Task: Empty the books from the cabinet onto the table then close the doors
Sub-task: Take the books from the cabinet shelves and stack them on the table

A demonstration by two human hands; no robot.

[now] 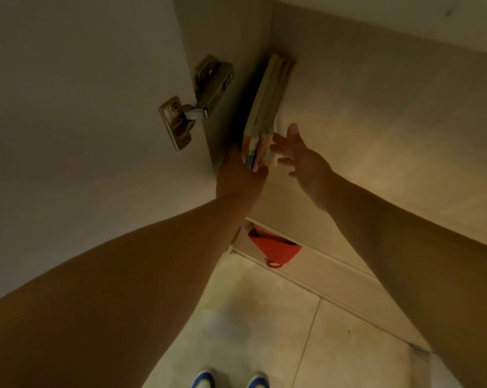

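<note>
I am getting a single view, from the camera worn on the person's head. It is looking forward and steeply down into the cabinet, sitting close to the metal hinge (193, 102) on the open door. Right of the hinge, the cabinet shelf (376, 130) is filling the upper frame. Below the hinge, both forearms are reaching away from the lens, so the hands are lying near mid-frame. Far below the hinge, the tiled floor (264, 317) and two shoe tips (229, 380) are showing at the bottom edge.
</note>
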